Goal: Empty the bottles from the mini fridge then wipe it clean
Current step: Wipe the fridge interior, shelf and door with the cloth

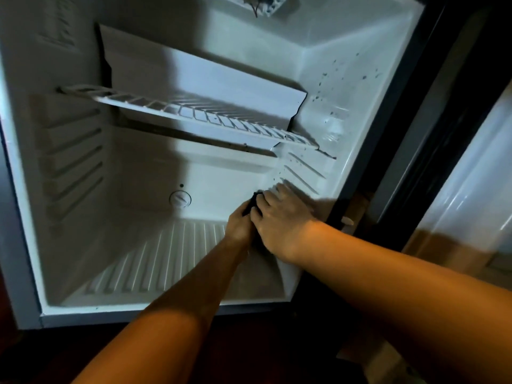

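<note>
Hands meet low at the right wall (pixel 329 106) of an open mini fridge (pixel 25 245). Left hand (pixel 240 223) is curled round a dark cloth (pixel 253 204); right hand (pixel 279 217) lies over it w/ fingers fairly straight, reaching onto the wall's ribs. Risks, as a guess: the dark specks higher up that wall sit well above the cloth and could get missed; an arm lifting could knock the wire shelf (pixel 194 115), which sits tilted, out of its slots; grime may hide in the floor (pixel 166 259) grooves. Contents: no bottles in view, so the fridge looks emptied; only the shelf and a round plug (pixel 180 199) on the back step remain.
</note>
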The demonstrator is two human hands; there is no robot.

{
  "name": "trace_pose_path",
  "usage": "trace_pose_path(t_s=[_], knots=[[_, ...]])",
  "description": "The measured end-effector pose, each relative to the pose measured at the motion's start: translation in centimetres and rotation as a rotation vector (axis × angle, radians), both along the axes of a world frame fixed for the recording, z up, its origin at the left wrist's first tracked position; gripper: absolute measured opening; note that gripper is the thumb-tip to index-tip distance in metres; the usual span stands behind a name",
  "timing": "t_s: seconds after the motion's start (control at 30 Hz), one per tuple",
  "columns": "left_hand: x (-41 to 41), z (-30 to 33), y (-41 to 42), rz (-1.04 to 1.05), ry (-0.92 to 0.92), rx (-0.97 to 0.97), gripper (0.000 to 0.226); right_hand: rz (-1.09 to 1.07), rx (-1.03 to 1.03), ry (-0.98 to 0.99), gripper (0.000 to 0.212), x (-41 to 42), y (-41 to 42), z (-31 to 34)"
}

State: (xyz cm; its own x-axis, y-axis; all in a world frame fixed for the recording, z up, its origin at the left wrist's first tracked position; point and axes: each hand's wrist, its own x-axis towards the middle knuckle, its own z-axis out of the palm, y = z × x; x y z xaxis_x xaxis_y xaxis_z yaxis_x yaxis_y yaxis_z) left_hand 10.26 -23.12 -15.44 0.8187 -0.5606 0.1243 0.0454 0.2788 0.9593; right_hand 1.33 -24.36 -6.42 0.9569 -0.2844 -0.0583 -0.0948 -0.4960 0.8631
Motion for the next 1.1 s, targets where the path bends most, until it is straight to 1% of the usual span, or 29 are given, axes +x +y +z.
trace_pose_path(t_s=[0.07, 0.17, 0.2, 0.27, 0.3, 0.33, 0.37, 0.43, 0.47, 0.53, 0.6, 0.7, 0.77, 0.87, 0.93, 1.0, 1.1], knots=[[-0.1, 0.1, 0.7, -0.044, -0.007, -0.021, 0.039, -0.011, 0.01, -0.043, 0.058, 1.2, -0.4, -1.1], [0.0, 0.0, 2.0, -0.12, -0.073, 0.082, 0.046, 0.007, 0.067, -0.078, 0.055, 2.1, -1.3, -2.0], [0.1, -0.2, 2.4, -0.152, -0.085, 0.133, 0.05, 0.021, 0.083, -0.074, 0.05, 2.1, -1.5, -2.3], [0.1, -0.7, 3.2, -0.188, -0.105, 0.212, 0.052, 0.086, 0.159, -0.104, 0.034, 1.9, -1.6, -2.5], [-0.2, -0.7, 3.7, -0.19, -0.125, 0.235, 0.05, 0.114, 0.203, -0.139, 0.026, 1.6, -1.4, -2.5], [-0.6, -0.6, 4.1, -0.182, -0.148, 0.257, 0.045, 0.139, 0.199, -0.134, 0.022, 1.2, -1.1, -2.4], [-0.9, -0.5, 4.4, -0.165, -0.179, 0.282, 0.037, 0.189, 0.167, -0.104, 0.022, 0.8, -0.8, -2.3], [-1.5, -0.2, 4.9, -0.133, -0.223, 0.312, 0.023, 0.312, 0.118, -0.043, 0.028, 0.1, -0.6, -2.2], [-1.8, -0.2, 5.1, -0.115, -0.22, 0.317, 0.02, 0.348, 0.121, -0.046, 0.032, 0.1, -0.7, -2.2], [-2.1, 0.0, 5.3, -0.051, -0.186, 0.316, 0.015, 0.387, 0.139, -0.1, 0.032, 0.2, -0.9, -2.2], [-2.2, 0.1, 5.4, 0.001, -0.139, 0.26, 0.015, 0.415, 0.129, -0.168, 0.03, 0.8, -0.8, -2.1], [-1.8, 0.4, 4.8, 0.067, -0.147, 0.173, 0.019, 0.489, 0.049, -0.229, 0.025, 2.0, -0.4, -1.5], [-1.3, 0.6, 3.9, 0.086, -0.155, 0.135, 0.02, 0.465, -0.01, -0.234, 0.025, 3.0, -0.7, -1.4], [-0.6, 1.4, 2.7, 0.041, -0.135, 0.16, 0.017, 0.281, -0.105, -0.177, 0.031, 4.5, -1.9, -1.0], [-0.4, 2.1, 1.8, 0.006, -0.169, 0.21, 0.013, 0.17, -0.157, -0.104, 0.038, 5.5, -2.6, -0.8], [-0.3, 2.5, 1.2, 0.016, -0.221, 0.243, 0.017, 0.098, -0.143, -0.098, 0.042, 6.1, -3.0, -0.9], [-0.7, 2.7, 1.2, 0.017, -0.21, 0.231, 0.024, 0.054, -0.1, -0.142, 0.039, 6.1, -2.9, -1.2]])
